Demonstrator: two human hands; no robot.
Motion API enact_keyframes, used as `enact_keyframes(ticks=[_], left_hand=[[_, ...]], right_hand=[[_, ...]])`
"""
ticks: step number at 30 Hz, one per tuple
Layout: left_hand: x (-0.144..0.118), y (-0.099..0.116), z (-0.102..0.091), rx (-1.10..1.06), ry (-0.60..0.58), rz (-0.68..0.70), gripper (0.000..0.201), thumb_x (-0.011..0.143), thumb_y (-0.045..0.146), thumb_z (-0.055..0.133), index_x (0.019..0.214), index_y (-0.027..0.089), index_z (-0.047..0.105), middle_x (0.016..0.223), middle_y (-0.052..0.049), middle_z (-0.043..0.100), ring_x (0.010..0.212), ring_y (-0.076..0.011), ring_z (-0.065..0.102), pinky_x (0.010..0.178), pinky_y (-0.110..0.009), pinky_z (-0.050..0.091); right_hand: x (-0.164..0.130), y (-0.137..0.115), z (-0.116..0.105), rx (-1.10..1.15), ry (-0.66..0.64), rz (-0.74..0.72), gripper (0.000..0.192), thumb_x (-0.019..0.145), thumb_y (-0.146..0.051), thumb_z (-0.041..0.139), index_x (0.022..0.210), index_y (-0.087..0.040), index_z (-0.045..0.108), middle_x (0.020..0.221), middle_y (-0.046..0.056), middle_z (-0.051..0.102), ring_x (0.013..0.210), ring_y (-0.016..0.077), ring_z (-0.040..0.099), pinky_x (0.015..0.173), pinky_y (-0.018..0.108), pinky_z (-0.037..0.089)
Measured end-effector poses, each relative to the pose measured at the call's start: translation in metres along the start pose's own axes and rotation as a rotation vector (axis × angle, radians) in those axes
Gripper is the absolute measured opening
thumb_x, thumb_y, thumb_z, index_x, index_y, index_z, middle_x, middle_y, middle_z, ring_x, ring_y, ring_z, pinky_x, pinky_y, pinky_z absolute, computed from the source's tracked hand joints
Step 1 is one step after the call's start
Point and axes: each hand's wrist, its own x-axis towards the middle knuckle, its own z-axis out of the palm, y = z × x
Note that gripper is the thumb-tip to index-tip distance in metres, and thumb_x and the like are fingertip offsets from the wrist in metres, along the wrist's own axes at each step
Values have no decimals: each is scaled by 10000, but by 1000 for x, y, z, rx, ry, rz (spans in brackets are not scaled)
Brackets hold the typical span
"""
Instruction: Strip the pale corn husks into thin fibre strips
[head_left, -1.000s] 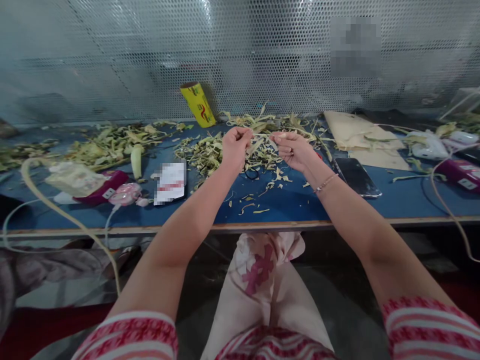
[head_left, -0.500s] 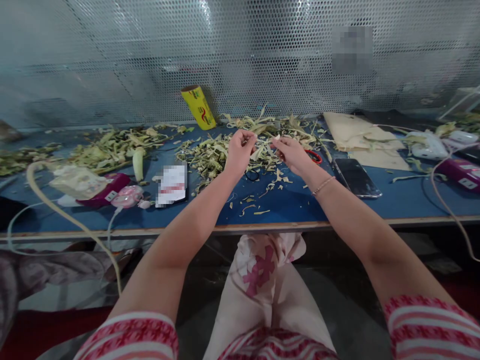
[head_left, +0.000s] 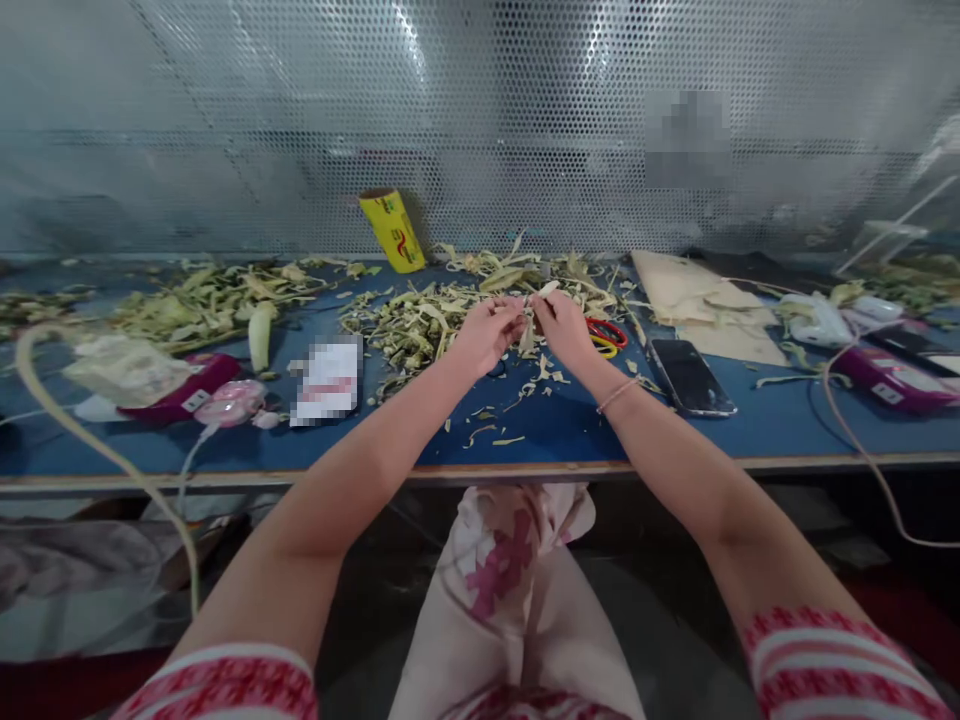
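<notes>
My left hand (head_left: pixel 486 334) and my right hand (head_left: pixel 564 326) meet over a heap of dried plant pieces (head_left: pixel 420 325) on the blue table. Both are closed, fingertips pinched close together. A pale strip of plant (head_left: pixel 550 288) sticks up from my right fingertips. What the left fingers pinch seems to be part of a pale plant piece, mostly hidden by the fingers. Red and yellow loops (head_left: pixel 611 335), like scissor handles, lie just right of my right hand. Small scraps (head_left: pixel 544 378) are scattered below my hands.
A yellow tube (head_left: pixel 394 232) leans against the perforated metal wall. A phone (head_left: pixel 690 376) and brown cardboard (head_left: pixel 697 300) lie to the right. Leftward are a white packet (head_left: pixel 328 380), a purple box (head_left: pixel 191 385) and another plant pile (head_left: pixel 202 305). Hoses hang over the front edge.
My hands have come together, the gap between the fingertips now closed. The whole view has shifted slightly, and more of the red and yellow loops shows.
</notes>
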Motion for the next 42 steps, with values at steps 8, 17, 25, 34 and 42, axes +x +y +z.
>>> enact_keyframes(ticks=[8,17,25,34,42], left_hand=[[-7,6,4,-194,13,-183,90,811,105,624,722,119,618,584,8,581,519,-38,543,577,-156,488],[-10,2,5,0,-11,-83,195,747,250,700,664,155,550,576,23,553,490,-60,492,504,-195,389],[-2,-7,-6,464,70,323,303,872,283,566,609,184,456,544,40,389,502,-90,361,504,-223,270],[1,-6,-13,661,78,491,249,814,143,605,602,201,486,544,30,428,536,-130,384,605,-248,283],[7,-4,-18,753,50,524,251,803,152,618,590,211,500,500,33,384,522,-137,411,619,-250,310]], right_hand=[[-4,-3,5,-100,87,-89,188,904,-364,434,775,-226,446,772,49,567,753,184,509,769,327,402],[-4,0,6,-167,97,-84,184,910,-378,434,804,-228,438,821,68,584,822,198,536,805,340,416],[-6,-6,11,-192,-12,-167,166,900,-343,505,783,-228,476,855,76,581,855,205,536,816,343,416],[-8,-9,12,-106,-32,-70,321,880,-506,476,718,-235,417,653,-11,472,622,146,432,673,286,377],[-7,-4,14,103,0,50,384,822,-571,512,674,-234,402,569,-45,370,574,126,370,572,266,311]])
